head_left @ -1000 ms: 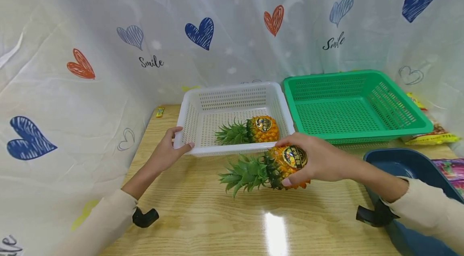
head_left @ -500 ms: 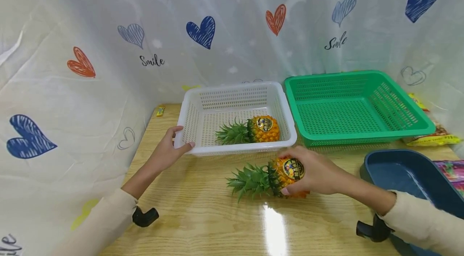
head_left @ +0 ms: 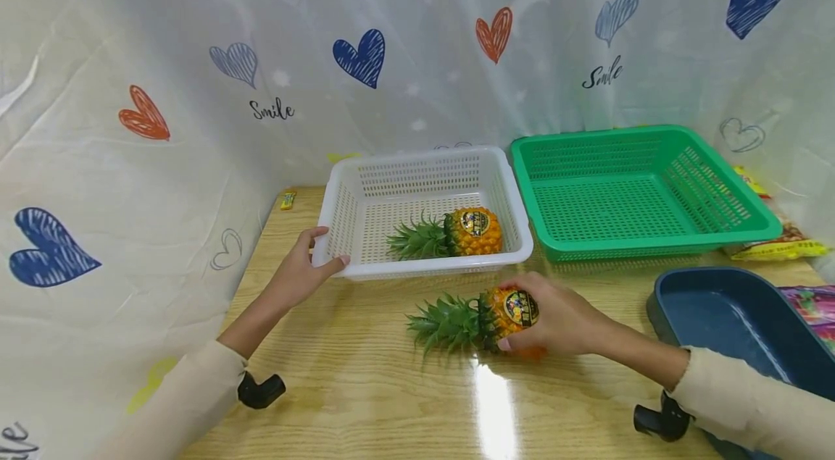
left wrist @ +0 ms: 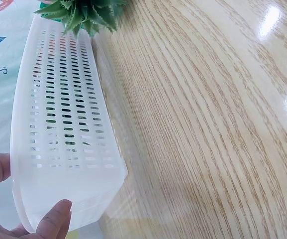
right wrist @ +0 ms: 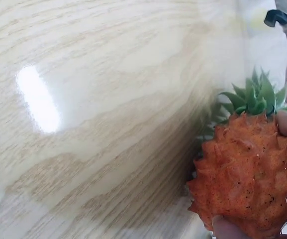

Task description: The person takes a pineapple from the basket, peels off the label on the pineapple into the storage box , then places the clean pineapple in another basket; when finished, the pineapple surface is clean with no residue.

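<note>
My right hand [head_left: 551,319] grips the round orange body of a small pineapple [head_left: 491,315] from above, fingers and thumb on opposite sides. It lies sideways at the table surface in front of the white basket, green leaves pointing left, a black-and-gold round label on top. The right wrist view shows the spiky base of this pineapple [right wrist: 245,174] close up. With my left hand [head_left: 303,272] I hold the front left corner of the white plastic basket [head_left: 417,269], thumb and fingers about its rim. Inside that basket lies another labelled pineapple [head_left: 479,232], leaves also to the left.
A green slotted basket [head_left: 652,241] stands right of the white one. At the right edge sits a dark blue tub [head_left: 711,300], partly behind my right sleeve, with colourful snack packets [head_left: 783,248] beyond it. One small yellow packet [head_left: 288,200] lies at the back left.
My right hand has brought the pineapple from the white basket's front rim down towards me to the table, then slightly left. The left hand has stayed on the basket corner.
</note>
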The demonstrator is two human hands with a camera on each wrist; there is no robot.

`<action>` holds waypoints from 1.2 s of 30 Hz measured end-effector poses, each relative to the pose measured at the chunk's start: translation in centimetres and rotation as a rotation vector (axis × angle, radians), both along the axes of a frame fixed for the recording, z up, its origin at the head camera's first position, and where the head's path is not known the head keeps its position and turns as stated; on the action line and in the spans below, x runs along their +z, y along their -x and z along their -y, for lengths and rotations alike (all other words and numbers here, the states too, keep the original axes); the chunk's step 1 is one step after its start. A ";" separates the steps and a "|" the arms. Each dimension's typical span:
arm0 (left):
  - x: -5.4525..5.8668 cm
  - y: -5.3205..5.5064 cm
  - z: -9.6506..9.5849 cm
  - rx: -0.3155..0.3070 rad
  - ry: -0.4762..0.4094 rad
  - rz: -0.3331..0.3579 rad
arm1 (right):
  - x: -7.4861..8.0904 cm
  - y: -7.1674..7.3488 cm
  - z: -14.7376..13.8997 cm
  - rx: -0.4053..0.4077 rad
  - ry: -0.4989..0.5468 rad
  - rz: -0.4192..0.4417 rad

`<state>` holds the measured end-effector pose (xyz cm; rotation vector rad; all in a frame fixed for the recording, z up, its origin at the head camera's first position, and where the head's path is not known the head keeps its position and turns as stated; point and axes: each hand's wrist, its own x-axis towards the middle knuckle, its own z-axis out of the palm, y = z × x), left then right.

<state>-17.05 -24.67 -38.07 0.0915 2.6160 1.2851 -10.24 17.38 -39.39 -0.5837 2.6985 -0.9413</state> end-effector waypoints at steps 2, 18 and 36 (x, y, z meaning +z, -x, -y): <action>0.0 0.0 0.0 -0.001 -0.001 0.000 | 0.0 0.0 0.0 -0.006 -0.016 -0.003; 0.2 0.1 0.0 -0.009 0.019 -0.008 | -0.1 0.4 -0.1 0.007 -0.058 0.008; 1.4 -1.2 0.0 0.081 0.038 -0.207 | 0.2 0.8 -0.7 0.061 0.001 0.029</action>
